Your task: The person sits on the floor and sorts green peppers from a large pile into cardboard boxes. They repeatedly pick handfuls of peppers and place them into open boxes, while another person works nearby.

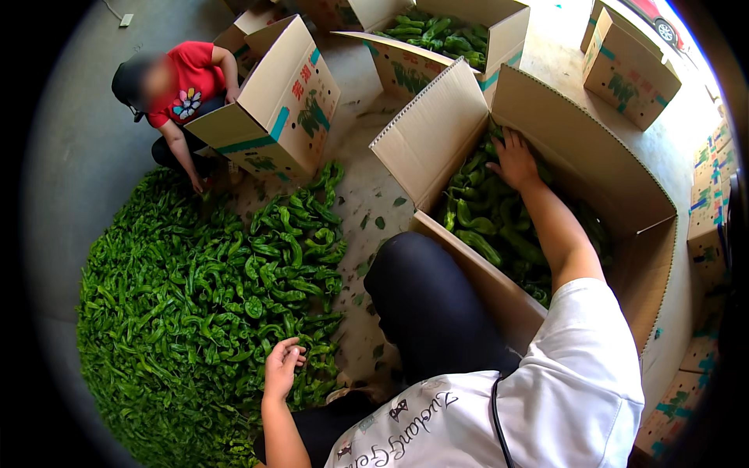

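My right hand [515,161] reaches into an open cardboard box [576,134] and lies palm down, fingers apart, on the green peppers [477,219] inside. They cover the box's floor, partly hidden by my forearm. Over the near right edge of a large heap of long, wrinkled green peppers [193,304] hovers my left hand [284,368]. Its fingers are loosely curled, and no pepper shows in it. The box stands with its flaps raised, just right of my bent knee [433,292].
Across the heap a crouching person in a red shirt [196,82] reaches into the peppers beside another carton [287,105]. A pepper-filled carton [409,73] stands behind my box. Loose leaves [380,222] litter the concrete floor. More cartons [632,76] stand at right.
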{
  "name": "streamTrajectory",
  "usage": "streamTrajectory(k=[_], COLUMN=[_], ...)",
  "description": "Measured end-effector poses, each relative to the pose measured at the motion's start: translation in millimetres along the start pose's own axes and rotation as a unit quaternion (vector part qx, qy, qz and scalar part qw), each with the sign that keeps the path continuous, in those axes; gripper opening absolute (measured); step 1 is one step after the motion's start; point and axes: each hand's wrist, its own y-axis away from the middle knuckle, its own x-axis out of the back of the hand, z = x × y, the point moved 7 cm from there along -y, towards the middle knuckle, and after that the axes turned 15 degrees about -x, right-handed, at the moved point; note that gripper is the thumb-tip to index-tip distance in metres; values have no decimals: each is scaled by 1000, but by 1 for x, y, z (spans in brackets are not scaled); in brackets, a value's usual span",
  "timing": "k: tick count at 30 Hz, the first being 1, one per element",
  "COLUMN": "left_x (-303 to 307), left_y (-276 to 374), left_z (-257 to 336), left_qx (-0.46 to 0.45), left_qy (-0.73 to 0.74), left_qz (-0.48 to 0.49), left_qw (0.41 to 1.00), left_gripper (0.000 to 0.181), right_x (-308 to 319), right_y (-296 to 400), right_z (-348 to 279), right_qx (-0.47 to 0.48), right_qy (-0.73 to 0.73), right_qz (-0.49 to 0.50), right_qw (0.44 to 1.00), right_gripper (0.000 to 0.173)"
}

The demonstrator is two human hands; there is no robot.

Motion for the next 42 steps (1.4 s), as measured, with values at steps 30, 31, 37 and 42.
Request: streamTrajectory(k=[30,31,37,42], left_x=[-9,-8,-14,-36], left_y=[-1,1,-11,-21], left_z=[-17,-14,-17,-40], left_qx=[72,66,60,20], left_qy=[-14,-14,-10,-56], left_qz=[-51,-52,-63,-120], left_qw=[996,996,996,991], left_gripper=[33,33,33,36], right_x=[5,13,-33,-31], right_y=[21,23,36,25], right_z=[30,30,71,49], right_qx=[-150,-168,-130,-110], right_qy=[-17,-9,-13,28], right_qz=[-26,-12,-5,-27], right_qw=[988,986,991,993], right_gripper=[42,42,40,40])
